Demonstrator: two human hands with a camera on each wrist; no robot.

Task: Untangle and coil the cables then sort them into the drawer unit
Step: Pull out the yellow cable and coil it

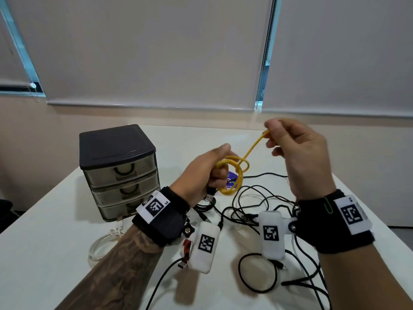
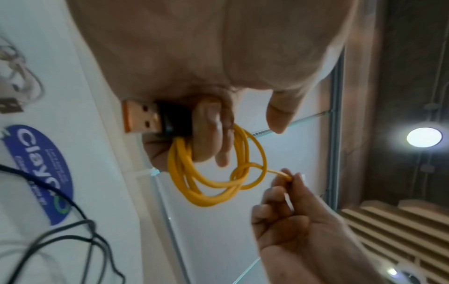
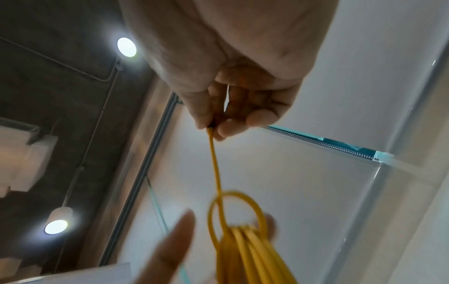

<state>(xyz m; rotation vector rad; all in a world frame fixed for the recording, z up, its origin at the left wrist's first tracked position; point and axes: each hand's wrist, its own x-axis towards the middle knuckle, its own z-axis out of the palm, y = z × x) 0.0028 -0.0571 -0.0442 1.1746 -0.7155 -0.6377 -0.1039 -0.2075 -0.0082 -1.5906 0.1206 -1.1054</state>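
My left hand (image 1: pixel 210 166) grips a coiled yellow cable (image 1: pixel 233 177) above the table, with its black USB plug (image 2: pixel 155 119) sticking out below the fingers. My right hand (image 1: pixel 288 142) pinches the cable's free end (image 3: pixel 210 129), which runs taut through a loop wrapped round the coil (image 2: pixel 243 171). The dark three-drawer unit (image 1: pixel 120 173) stands at the left of the white table (image 1: pixel 55 253), all drawers closed. Tangled black cables (image 1: pixel 252 204) lie under my hands. A coiled white cable (image 1: pixel 100 242) rests in front of the drawer unit.
A blue oval sticker (image 2: pixel 41 173) lies on the table beneath the coil. More black cable loops (image 1: pixel 257 274) trail toward the near right edge. Roller blinds (image 1: pixel 156 52) cover the windows behind the table.
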